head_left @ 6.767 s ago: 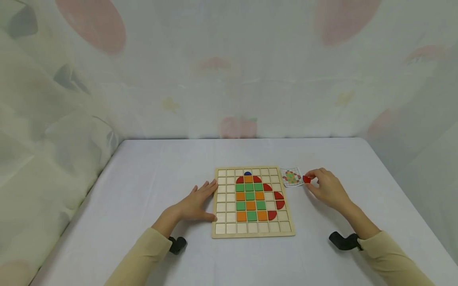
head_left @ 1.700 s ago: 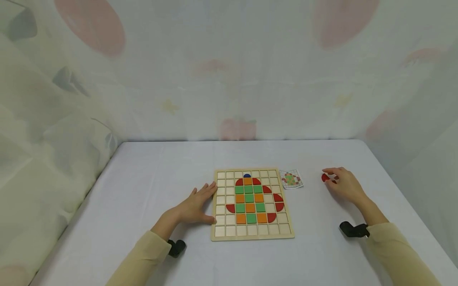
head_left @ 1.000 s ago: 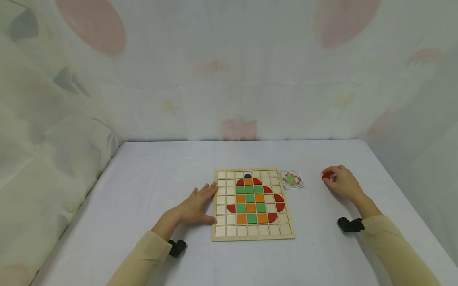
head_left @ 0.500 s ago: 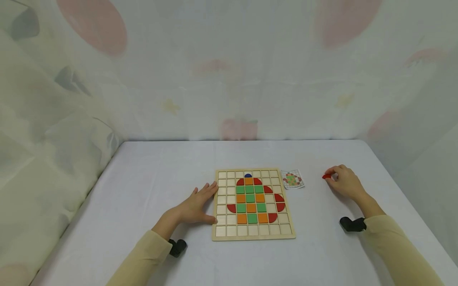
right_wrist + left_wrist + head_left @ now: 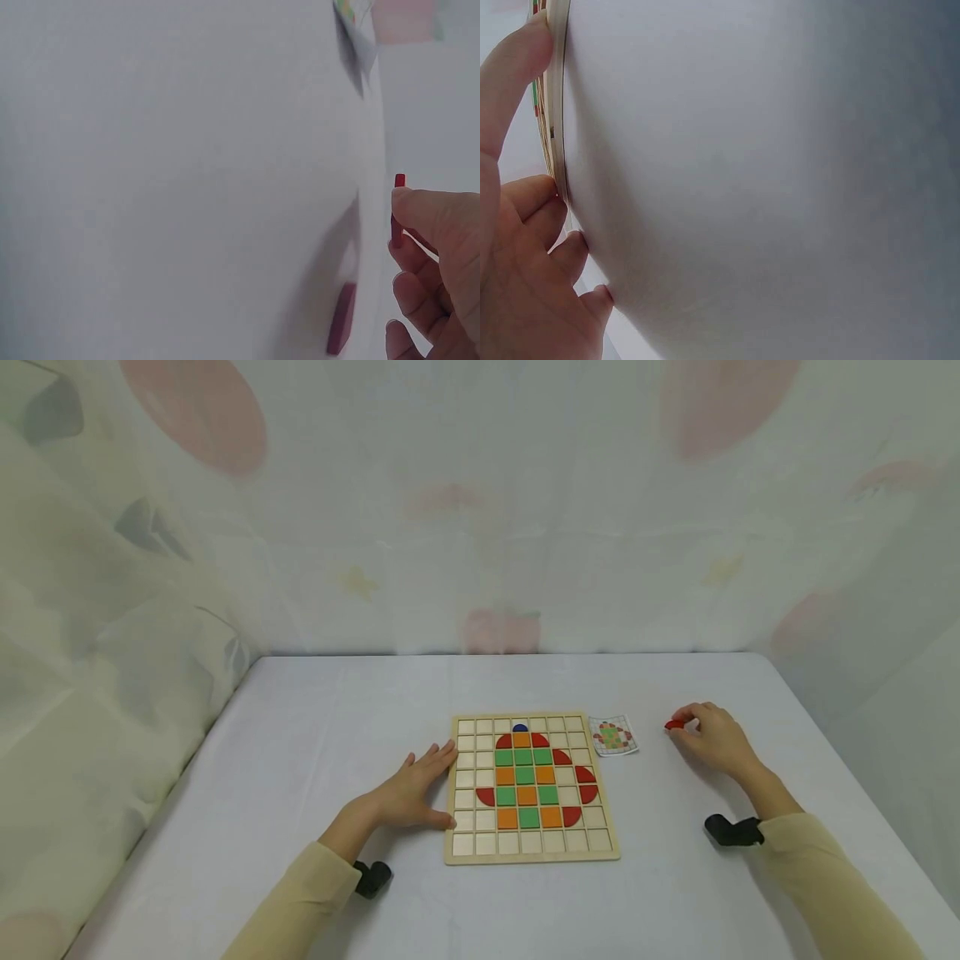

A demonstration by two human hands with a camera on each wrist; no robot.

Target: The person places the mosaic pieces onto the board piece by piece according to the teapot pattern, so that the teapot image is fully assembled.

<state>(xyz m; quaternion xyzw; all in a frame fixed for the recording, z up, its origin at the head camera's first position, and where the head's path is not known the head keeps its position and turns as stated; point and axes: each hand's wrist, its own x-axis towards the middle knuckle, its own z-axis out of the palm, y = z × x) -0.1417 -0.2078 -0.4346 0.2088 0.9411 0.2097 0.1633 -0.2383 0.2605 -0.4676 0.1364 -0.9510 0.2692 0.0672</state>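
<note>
My right hand (image 5: 716, 741) pinches a small red quarter-circle tile (image 5: 673, 724) between thumb and fingertips, right of the board. In the right wrist view the pinched tile (image 5: 400, 180) shows edge-on, above the table. A second dark red tile (image 5: 343, 319) lies on the cloth below that hand. My left hand (image 5: 405, 789) touches the left edge of the wooden grid board (image 5: 530, 842) with spread fingers and thumb. Orange and green squares, red quarter-circle tiles and a blue rounded tile (image 5: 520, 727) sit in the grid. One red tile (image 5: 486, 796) is on its left side.
A small pattern card (image 5: 612, 736), slightly curled, lies against the board's upper right corner. White cloth covers the table (image 5: 337, 693). Patterned fabric hangs at the back and sides. Black wrist cameras (image 5: 733, 831) project beneath both forearms.
Since the oldest frame, a red tile has appeared on the grid's left side. My right hand moved right, took another red tile, and now shifts slightly left with it. The left hand stays put.
</note>
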